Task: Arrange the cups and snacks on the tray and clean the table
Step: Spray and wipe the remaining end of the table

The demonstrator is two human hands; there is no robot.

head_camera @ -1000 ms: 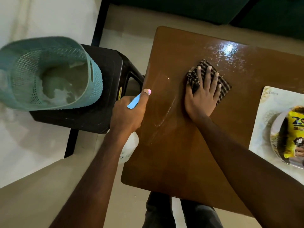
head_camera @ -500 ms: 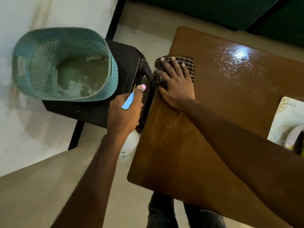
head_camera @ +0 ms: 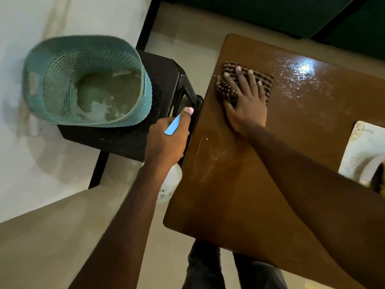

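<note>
My right hand (head_camera: 245, 101) lies flat, fingers spread, on a brown checked cloth (head_camera: 267, 81) near the left edge of the brown wooden table (head_camera: 239, 195). The tabletop is wet and shiny to the right of the cloth. My left hand (head_camera: 166, 140) grips a white spray bottle (head_camera: 169, 184) with a blue trigger, held just off the table's left edge. At the right edge of the view, the white tray (head_camera: 360, 147) shows with a plate rim and a bit of a yellow snack packet (head_camera: 382, 192); the rest is cut off.
A teal perforated basket (head_camera: 52, 80) with crumpled paper inside sits on a black plastic stool (head_camera: 166, 80) left of the table. My legs show below the table's near edge. Dark green furniture runs along the far side.
My right hand slid the cloth from mid-table left to the table's edge, then slightly back right. My left hand kept holding the spray bottle in about the same spot.
</note>
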